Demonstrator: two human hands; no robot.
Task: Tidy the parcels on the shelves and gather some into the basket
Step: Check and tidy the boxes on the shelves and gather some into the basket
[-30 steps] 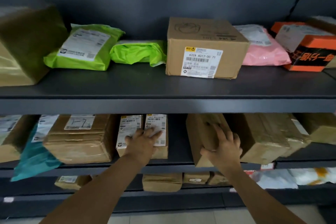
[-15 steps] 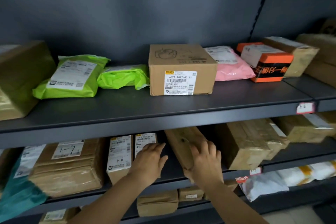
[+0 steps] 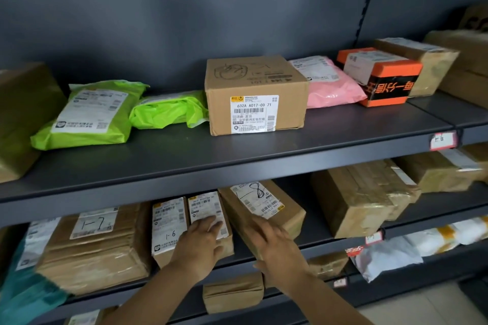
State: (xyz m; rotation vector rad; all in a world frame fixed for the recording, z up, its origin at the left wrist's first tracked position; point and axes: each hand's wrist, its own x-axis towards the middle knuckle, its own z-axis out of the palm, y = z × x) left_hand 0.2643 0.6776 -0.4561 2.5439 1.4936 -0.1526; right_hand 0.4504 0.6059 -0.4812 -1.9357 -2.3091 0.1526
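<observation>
L hand lies flat, fingers straight, on a small upright brown carton w/ white label on the mid shelf. R hand is just beside it but apart, on the near end of a tilted brown taped parcel marked 1-8; it's blurred, so can't tell if the thumb hooks under. Est. early in the tidy step: the 1-6 labelled brown carton stands square, 1-8 is askew, and the top shelf w/ lime-green poly mailer & big cardboard box looks not yet sorted; no basket in view, so gathering prob. all left.
</observation>
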